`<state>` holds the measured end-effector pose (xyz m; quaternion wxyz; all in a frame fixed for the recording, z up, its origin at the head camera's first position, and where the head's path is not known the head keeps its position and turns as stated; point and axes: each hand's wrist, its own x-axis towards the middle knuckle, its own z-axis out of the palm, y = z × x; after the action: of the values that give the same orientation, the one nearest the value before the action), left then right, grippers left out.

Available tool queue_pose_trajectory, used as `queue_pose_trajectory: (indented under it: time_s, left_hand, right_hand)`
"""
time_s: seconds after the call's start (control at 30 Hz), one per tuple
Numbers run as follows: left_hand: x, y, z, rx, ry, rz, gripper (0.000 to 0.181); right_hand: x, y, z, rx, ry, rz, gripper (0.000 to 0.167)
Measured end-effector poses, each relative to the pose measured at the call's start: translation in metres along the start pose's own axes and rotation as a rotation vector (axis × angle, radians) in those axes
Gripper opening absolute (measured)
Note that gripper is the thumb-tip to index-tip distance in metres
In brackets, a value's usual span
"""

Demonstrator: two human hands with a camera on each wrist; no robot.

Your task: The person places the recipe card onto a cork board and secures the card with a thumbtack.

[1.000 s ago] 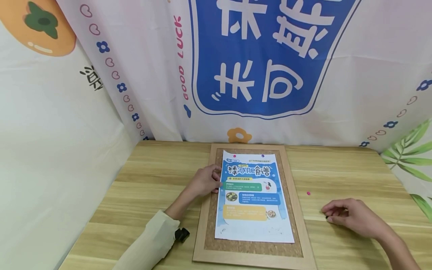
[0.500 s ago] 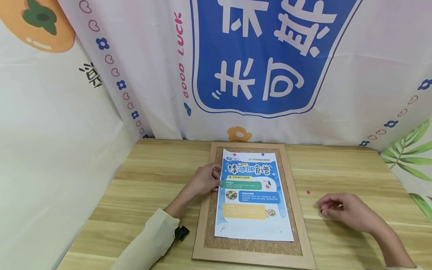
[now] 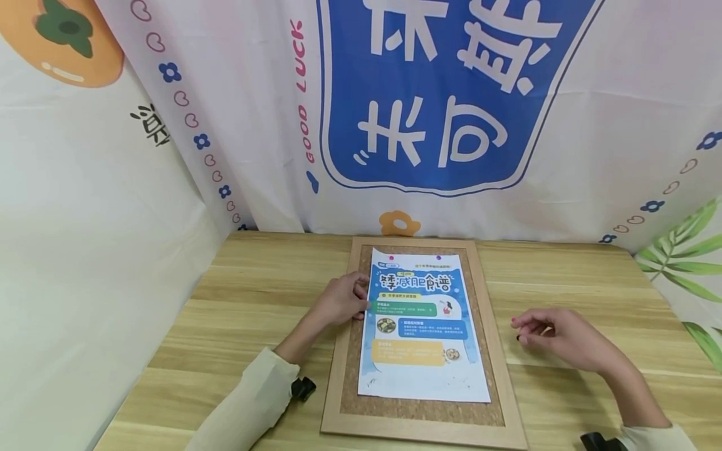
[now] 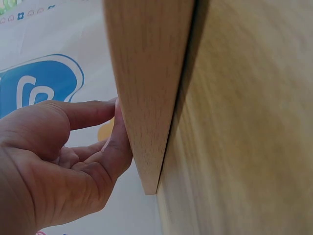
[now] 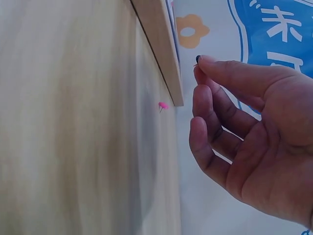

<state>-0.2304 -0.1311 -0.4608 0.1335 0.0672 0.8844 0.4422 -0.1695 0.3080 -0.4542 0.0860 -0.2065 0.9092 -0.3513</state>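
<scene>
A printed paper poster (image 3: pixel 423 382) lies on a wood-framed cork board (image 3: pixel 423 410). A pink pushpin (image 3: pixel 392 257) and a dark blue pushpin (image 3: pixel 438 257) stand in its top edge. My left hand (image 3: pixel 341 300) pinches the poster's left edge between thumb and forefinger, its other fingers resting on the frame; in the left wrist view the paper is hidden behind the frame's side. Right of the board, my right hand (image 3: pixel 564 335) holds a black pushpin (image 5: pixel 198 59) between thumb and forefinger, above the table. Another pink pushpin (image 5: pixel 163 105) lies on the table below that hand.
The wooden table (image 3: pixel 242 282) extends on both sides of the board. A printed cloth backdrop (image 3: pixel 271 188) hangs along its rear edge, and a white cloth (image 3: pixel 113 250) hangs at the left. Black wrist devices (image 3: pixel 303 389) sit on both sleeves.
My right hand has moved left and slightly away from me, toward the board, carrying the black pushpin over beside the loose pink one. The left hand stays at the poster's edge.
</scene>
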Motion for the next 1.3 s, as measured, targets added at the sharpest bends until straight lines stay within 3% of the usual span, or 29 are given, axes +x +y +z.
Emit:
queue_pose_trajectory:
  time_s: [0.17, 0.7, 1.3]
  left_hand:
    - [0.0, 0.0, 0.0, -0.006, -0.007, -0.002, 0.049]
    - [0.0, 0.002, -0.001, 0.002, 0.001, -0.01, 0.049]
    - [0.0, 0.0, 0.0, 0.009, 0.0, 0.004, 0.049]
  right_hand:
    - [0.005, -0.007, 0.0, -0.01, -0.014, 0.028, 0.016]
    - [0.018, -0.022, 0.002, 0.001, -0.018, 0.017, 0.016]
    - [0.033, -0.041, 0.01, 0.032, -0.046, -0.029, 0.017]
